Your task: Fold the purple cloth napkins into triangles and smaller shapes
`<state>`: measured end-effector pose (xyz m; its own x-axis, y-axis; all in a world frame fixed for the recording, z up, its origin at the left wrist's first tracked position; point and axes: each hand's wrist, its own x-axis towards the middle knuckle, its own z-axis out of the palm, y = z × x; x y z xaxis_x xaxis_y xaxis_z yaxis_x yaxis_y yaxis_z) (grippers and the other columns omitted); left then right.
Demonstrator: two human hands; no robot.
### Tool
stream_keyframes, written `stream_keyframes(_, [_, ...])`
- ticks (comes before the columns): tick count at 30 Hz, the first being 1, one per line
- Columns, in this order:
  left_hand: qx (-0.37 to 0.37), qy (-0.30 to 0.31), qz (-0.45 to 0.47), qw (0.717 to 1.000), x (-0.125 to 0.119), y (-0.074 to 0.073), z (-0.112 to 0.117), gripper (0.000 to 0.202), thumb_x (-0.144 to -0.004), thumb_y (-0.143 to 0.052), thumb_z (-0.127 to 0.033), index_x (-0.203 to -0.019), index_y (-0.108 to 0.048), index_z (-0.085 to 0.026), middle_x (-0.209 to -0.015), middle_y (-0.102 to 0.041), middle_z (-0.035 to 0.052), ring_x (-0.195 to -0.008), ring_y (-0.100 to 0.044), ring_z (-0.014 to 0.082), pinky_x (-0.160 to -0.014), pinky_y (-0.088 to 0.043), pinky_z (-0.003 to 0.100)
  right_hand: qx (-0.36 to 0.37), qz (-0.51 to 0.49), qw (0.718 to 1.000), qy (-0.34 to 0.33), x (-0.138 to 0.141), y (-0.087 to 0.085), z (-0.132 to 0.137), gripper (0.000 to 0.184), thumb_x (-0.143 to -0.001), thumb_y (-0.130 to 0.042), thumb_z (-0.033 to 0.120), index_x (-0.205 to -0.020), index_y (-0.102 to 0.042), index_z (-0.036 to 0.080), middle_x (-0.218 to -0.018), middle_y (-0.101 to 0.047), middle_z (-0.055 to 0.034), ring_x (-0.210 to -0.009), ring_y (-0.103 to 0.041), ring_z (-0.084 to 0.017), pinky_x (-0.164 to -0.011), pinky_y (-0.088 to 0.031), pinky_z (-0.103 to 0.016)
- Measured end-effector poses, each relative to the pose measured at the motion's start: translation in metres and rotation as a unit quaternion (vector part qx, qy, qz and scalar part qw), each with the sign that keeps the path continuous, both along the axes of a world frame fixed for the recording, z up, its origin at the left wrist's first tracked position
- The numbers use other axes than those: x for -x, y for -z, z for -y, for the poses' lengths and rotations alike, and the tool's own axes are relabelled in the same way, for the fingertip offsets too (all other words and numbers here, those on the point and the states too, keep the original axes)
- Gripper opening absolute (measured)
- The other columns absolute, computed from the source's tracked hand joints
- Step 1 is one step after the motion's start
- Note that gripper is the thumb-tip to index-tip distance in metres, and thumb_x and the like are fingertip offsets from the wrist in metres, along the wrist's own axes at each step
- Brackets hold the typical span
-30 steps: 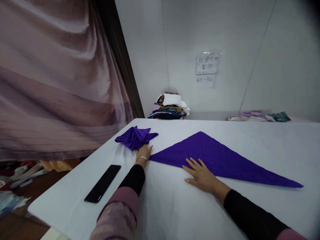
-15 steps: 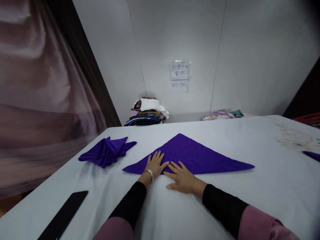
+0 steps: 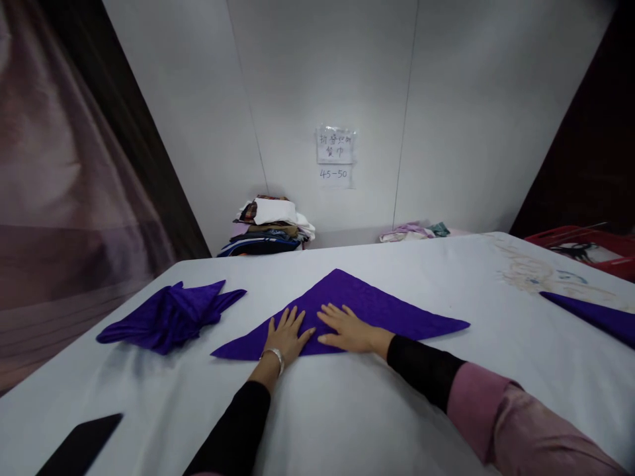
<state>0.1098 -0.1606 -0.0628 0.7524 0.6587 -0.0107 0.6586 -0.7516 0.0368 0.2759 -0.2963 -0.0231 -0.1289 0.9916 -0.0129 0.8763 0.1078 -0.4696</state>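
Observation:
A purple cloth napkin (image 3: 367, 297) lies flat on the white-covered table, folded into a wide triangle with its peak pointing away from me. My left hand (image 3: 288, 336) rests on its left half, fingers spread, a silver bracelet round the wrist. Over the middle of the cloth, my right hand (image 3: 350, 329) lies palm down with the fingers stretched out. Neither hand grips anything. A crumpled bundle of purple cloth (image 3: 171, 317) sits to the left, apart from the triangle.
More purple cloth (image 3: 595, 317) lies at the right. A dark flat object (image 3: 82, 443) is at the lower left. Folded clothes (image 3: 270, 228) are piled behind the far edge of the table (image 3: 397, 410). A red basket (image 3: 585, 241) stands beyond the right side; a curtain (image 3: 59, 218) hangs left.
My right hand has moved further up onto the napkin, its thumb now on the cloth. The view has shifted right, showing more of the right-hand cloth and the red basket.

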Motion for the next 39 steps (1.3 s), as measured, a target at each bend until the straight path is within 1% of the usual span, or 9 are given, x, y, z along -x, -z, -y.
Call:
stream_keyframes(5, [0.004,-0.003,0.007,1.0,0.0,-0.001,0.001,0.066,-0.086,-0.022,-0.061,-0.14,-0.027,-0.024,-0.149,-0.021,0.0059,-0.137,-0.013,0.027,-0.106,-0.011,0.056,0.012,0.093,0.99,0.107,-0.054,0.017,-0.018,0.079,-0.084,-0.019,0.068,-0.143,-0.023,0.016,-0.15,-0.015,-0.0099,-0.137,-0.007,-0.024,-0.109,-0.003,-0.044])
stream_keyframes(9, [0.014,-0.008,0.014,1.0,0.0,-0.002,0.002,0.068,-0.085,-0.021,-0.064,-0.14,-0.028,-0.024,-0.149,-0.021,0.0049,-0.137,-0.012,0.0267,-0.107,-0.01,0.056,0.048,0.129,0.973,0.184,-0.107,0.031,-0.01,0.074,-0.086,-0.017,0.065,-0.144,-0.02,0.019,-0.151,-0.014,-0.0054,-0.137,-0.006,-0.022,-0.109,-0.003,-0.044])
stream_keyframes(14, [0.023,-0.009,0.017,1.0,0.0,-0.004,0.003,0.07,-0.084,-0.02,-0.064,-0.14,-0.028,-0.023,-0.149,-0.02,0.0049,-0.138,-0.011,0.0264,-0.107,-0.009,0.056,0.08,0.141,0.95,0.267,-0.149,0.024,0.002,0.077,-0.086,-0.011,0.064,-0.143,-0.021,0.013,-0.149,-0.016,-0.0142,-0.136,-0.01,-0.029,-0.105,-0.008,-0.054])
stream_keyframes(18, [0.018,-0.007,0.011,1.0,0.0,-0.003,0.003,0.069,-0.085,-0.02,-0.064,-0.14,-0.027,-0.023,-0.149,-0.02,0.0045,-0.138,-0.01,0.0262,-0.107,-0.01,0.056,0.075,0.141,0.958,0.236,-0.129,0.015,-0.012,0.08,-0.084,-0.014,0.068,-0.144,-0.019,0.015,-0.15,-0.013,-0.0113,-0.137,-0.007,-0.027,-0.107,-0.006,-0.049])
stream_keyframes(21, [0.01,-0.008,0.007,1.0,-0.001,-0.003,0.003,0.068,-0.085,-0.02,-0.063,-0.14,-0.027,-0.024,-0.149,-0.02,0.0042,-0.137,-0.011,0.0263,-0.107,-0.01,0.056,0.034,0.128,0.983,0.125,-0.092,0.015,-0.031,0.082,-0.082,-0.016,0.071,-0.144,-0.018,0.018,-0.151,-0.011,-0.0073,-0.138,-0.004,-0.023,-0.109,-0.001,-0.043])
stream_keyframes(25, [0.008,-0.007,0.009,1.0,0.001,-0.002,0.003,0.068,-0.085,-0.021,-0.063,-0.14,-0.028,-0.024,-0.149,-0.021,0.0046,-0.137,-0.012,0.0264,-0.107,-0.011,0.055,0.022,0.109,0.994,0.014,-0.065,0.022,-0.052,0.084,-0.082,-0.018,0.071,-0.144,-0.019,0.015,-0.15,-0.013,-0.0105,-0.137,-0.006,-0.024,-0.109,-0.002,-0.045])
stream_keyframes(31, [0.02,-0.002,0.023,1.0,0.002,-0.003,0.004,0.07,-0.084,-0.02,-0.065,-0.14,-0.028,-0.024,-0.149,-0.022,0.0047,-0.137,-0.012,0.0266,-0.108,-0.009,0.055,0.036,0.135,0.985,0.102,-0.11,0.031,-0.051,0.076,-0.086,-0.017,0.065,-0.144,-0.018,0.017,-0.151,-0.013,-0.0055,-0.137,-0.007,-0.022,-0.109,-0.003,-0.043])
stream_keyframes(35, [0.025,-0.004,0.024,0.999,0.002,-0.003,0.004,0.07,-0.084,-0.02,-0.065,-0.14,-0.028,-0.024,-0.149,-0.021,0.0043,-0.137,-0.011,0.027,-0.108,-0.009,0.055,0.055,0.147,0.972,0.173,-0.143,0.028,-0.044,0.078,-0.086,-0.013,0.064,-0.144,-0.018,0.012,-0.15,-0.015,-0.013,-0.137,-0.009,-0.029,-0.106,-0.006,-0.053])
stream_keyframes(39, [0.026,-0.005,0.022,0.999,0.002,-0.004,0.004,0.07,-0.084,-0.02,-0.066,-0.14,-0.027,-0.024,-0.149,-0.021,0.004,-0.137,-0.011,0.0265,-0.108,-0.009,0.055,0.048,0.151,0.97,0.185,-0.132,0.024,-0.056,0.083,-0.085,-0.013,0.067,-0.144,-0.018,0.01,-0.15,-0.011,-0.0148,-0.137,-0.004,-0.03,-0.106,-0.003,-0.053])
